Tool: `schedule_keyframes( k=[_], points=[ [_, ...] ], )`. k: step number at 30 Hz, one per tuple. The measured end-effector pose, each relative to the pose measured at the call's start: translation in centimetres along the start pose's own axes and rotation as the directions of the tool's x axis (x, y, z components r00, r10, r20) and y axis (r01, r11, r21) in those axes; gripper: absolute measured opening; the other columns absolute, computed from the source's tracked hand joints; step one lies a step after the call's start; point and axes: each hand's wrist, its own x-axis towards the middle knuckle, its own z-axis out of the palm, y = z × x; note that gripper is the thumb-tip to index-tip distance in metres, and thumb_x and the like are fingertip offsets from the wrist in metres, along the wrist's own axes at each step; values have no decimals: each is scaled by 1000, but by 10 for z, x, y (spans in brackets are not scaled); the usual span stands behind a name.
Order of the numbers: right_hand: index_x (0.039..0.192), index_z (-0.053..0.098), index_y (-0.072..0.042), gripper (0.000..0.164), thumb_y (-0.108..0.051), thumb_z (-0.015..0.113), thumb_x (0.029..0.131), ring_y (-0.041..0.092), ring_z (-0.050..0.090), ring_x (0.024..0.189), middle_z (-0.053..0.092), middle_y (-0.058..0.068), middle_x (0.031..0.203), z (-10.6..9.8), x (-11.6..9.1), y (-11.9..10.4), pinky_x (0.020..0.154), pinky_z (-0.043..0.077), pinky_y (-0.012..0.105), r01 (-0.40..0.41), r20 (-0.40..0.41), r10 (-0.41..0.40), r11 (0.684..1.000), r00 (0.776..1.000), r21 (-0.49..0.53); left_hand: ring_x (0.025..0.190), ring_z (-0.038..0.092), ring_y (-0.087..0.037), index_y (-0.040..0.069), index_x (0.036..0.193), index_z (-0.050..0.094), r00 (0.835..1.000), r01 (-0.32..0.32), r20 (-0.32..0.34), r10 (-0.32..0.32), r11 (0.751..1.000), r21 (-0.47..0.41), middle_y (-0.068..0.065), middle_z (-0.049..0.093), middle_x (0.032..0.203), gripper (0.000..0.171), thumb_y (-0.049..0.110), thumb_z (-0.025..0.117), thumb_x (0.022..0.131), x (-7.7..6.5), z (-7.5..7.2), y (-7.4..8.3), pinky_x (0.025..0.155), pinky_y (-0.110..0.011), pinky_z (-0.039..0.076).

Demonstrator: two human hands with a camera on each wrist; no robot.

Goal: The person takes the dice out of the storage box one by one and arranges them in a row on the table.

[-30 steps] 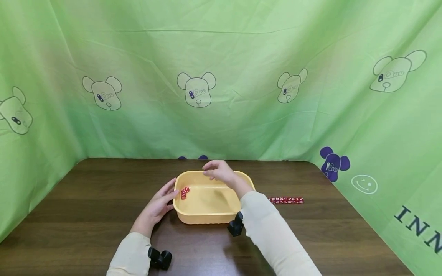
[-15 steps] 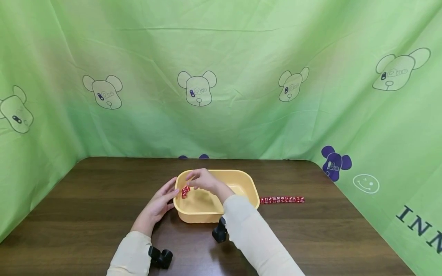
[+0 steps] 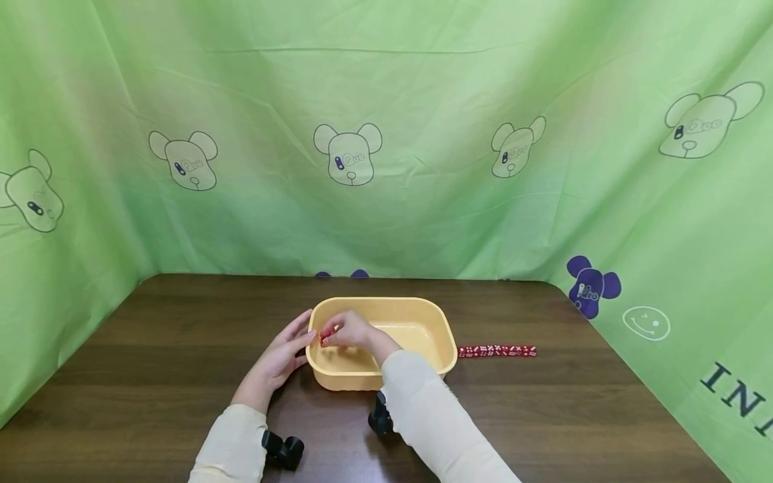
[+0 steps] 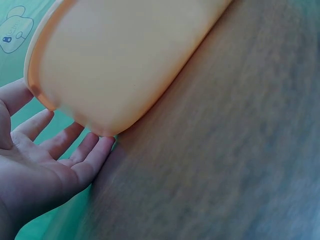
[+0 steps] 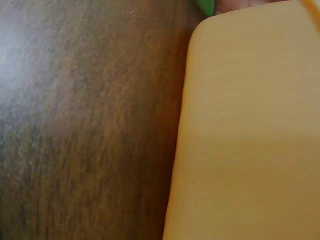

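Note:
A yellow plastic basin [image 3: 386, 382] stands on the table. In the head view my left hand [image 3: 278, 359] rests at its left end, thumb tip at the rim and the other fingers loosely extended. The left wrist view has those fingertips touching the outer wall of the basin [image 4: 120, 65]. My right hand [image 3: 353, 331] is down inside the basin at the left, index finger and thumb closed in on the red dice [image 3: 325, 341] and pinching one; these fingers partly cover the dice. The right wrist view holds only the basin's outer wall [image 5: 250, 120], the table and a sliver of skin at the top.
A straight row of red dice [image 3: 498, 351] lies on the brown wooden table [image 3: 543, 416], just right of the basin. A green printed cloth [image 3: 386, 221] hangs behind and along both sides. A black wrist camera [image 3: 282, 451] sits on the left sleeve.
My right hand has moved left and down into the basin, from above its far rim to the dice. The left hand and basin stay in place.

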Motion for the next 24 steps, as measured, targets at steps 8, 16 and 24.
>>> schedule_keyframes(
  k=[8,16,24],
  points=[
    [88,64,3,17,5,64,71,13,50,58,61,7,74,3,2,4,54,44,26,3,7,-3,1000,1000,-16,115,32,-31,12,137,21,1000,-7,8,7,1000,8,-18,23,136,54,9,45,89,0,2,1,81,-38,37],
    [80,64,3,12,6,63,69,6,43,49,57,2,63,4,2,5,46,34,16,48,29,-44,991,999,-129,114,33,-31,13,137,23,1000,-11,-1,11,1000,7,-17,24,135,54,10,47,88,1,0,-1,79,-38,39],
    [76,64,1,8,4,65,69,6,40,48,49,-5,55,6,-1,4,45,32,16,74,21,-71,981,997,-180,111,36,-30,13,136,23,1000,-13,-9,14,1000,11,-18,26,134,54,10,47,88,0,0,-2,78,-37,40]
  ],
)
